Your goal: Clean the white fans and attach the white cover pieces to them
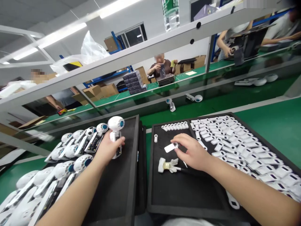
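The left hand closes around the body of a white device; the round head stands clear above the grip. The right hand pinches a white cover between thumb and fingertips at its ring end, the flat end projecting left of the grip. Support the device by its body, fingers off the round head. Hold the cover lightly by its edges to avoid marking its face. Avoid the wrapped mallet, just below the right grip. Loose covers lie right of that grip; other devices, left of the left grip.
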`<state>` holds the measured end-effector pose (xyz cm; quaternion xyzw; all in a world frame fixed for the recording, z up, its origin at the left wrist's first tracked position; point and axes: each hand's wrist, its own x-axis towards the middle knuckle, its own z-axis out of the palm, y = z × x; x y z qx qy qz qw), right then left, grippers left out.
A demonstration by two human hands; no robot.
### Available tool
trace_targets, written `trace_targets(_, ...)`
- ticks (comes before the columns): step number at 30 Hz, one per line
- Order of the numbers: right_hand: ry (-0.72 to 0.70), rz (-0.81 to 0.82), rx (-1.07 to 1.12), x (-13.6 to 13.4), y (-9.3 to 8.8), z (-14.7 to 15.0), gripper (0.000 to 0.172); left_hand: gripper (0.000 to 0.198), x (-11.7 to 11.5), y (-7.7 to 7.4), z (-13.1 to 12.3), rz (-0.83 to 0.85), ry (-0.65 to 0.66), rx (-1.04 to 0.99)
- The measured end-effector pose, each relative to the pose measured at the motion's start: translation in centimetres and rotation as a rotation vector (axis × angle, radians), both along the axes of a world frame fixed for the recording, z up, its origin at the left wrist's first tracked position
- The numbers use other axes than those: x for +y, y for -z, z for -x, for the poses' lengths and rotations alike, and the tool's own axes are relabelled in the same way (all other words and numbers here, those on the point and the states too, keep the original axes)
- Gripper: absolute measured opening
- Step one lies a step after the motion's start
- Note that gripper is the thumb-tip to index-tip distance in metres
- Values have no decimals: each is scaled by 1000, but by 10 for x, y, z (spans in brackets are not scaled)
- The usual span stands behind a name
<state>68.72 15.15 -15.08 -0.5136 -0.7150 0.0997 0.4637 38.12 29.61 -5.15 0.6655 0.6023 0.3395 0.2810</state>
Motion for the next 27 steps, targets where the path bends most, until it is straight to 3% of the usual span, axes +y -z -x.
trace_targets(3, -16, -202, 14, -18, -14, -3, 24, 42, -7, 4, -9, 178, 84, 5)
trace_targets(5, -17, -246, -3, -25, -26, -5, 26, 46, -20, -6, -22, 300, 156, -135)
trace_targets(8, -70, -290, -46, -30, -47, -6, 29, 52, -44, -17, -55, 654, 374, -401)
trace_targets(10, -131, -275, -107, -30, -59, -7, 29, 50, -58, -15, -80, 877, 520, -476)
trace_targets(13, -180, -187, -220, -31, -70, -9, 25, 55, -71, 1, -109, 1076, 667, -526)
trace_targets(19, -116, -96, -301, -32, -67, -13, 20, 57, -76, 25, -127, 1166, 791, -579)
trace_targets(23, -137, -99, -367, -29, -67, -12, 20, 57, -77, 29, -125, 1162, 792, -586)
trace_targets(27, -144, -77, -417, -20, -70, -10, 20, 47, -77, 28, -123, 1108, 893, -600)
